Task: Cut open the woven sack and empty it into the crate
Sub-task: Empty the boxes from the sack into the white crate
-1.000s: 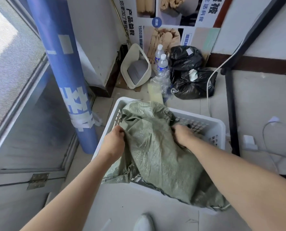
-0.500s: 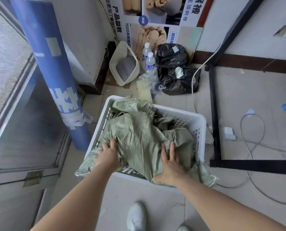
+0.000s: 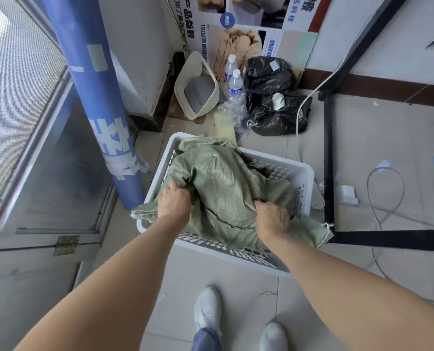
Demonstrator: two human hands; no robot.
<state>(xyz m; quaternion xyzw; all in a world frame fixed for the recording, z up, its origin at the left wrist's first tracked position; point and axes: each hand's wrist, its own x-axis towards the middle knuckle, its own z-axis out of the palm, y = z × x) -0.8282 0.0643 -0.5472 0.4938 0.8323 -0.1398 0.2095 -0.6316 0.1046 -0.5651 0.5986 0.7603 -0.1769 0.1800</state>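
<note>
A crumpled green woven sack [image 3: 221, 188] lies bunched inside a white perforated plastic crate [image 3: 299, 178] on the floor in front of me. The sack's corners hang over the crate's near-left and near-right rims. My left hand [image 3: 175, 201] grips a fold of the sack on its left side. My right hand [image 3: 271, 219] clutches the fabric near the crate's front right. What lies under the sack inside the crate is hidden.
A blue taped cylinder [image 3: 97, 102] leans by the window left of the crate. Behind the crate stand a tipped white bin [image 3: 198, 84], two water bottles [image 3: 233, 79] and black rubbish bags [image 3: 274, 97]. A black metal frame [image 3: 330, 160] and cables [image 3: 385, 178] lie right. My white shoes [image 3: 208, 310] are below.
Both hands have gone from pressing flat on the sack to bunching and gripping it. The sack's near edge has been pulled up, baring more of the crate's front wall.
</note>
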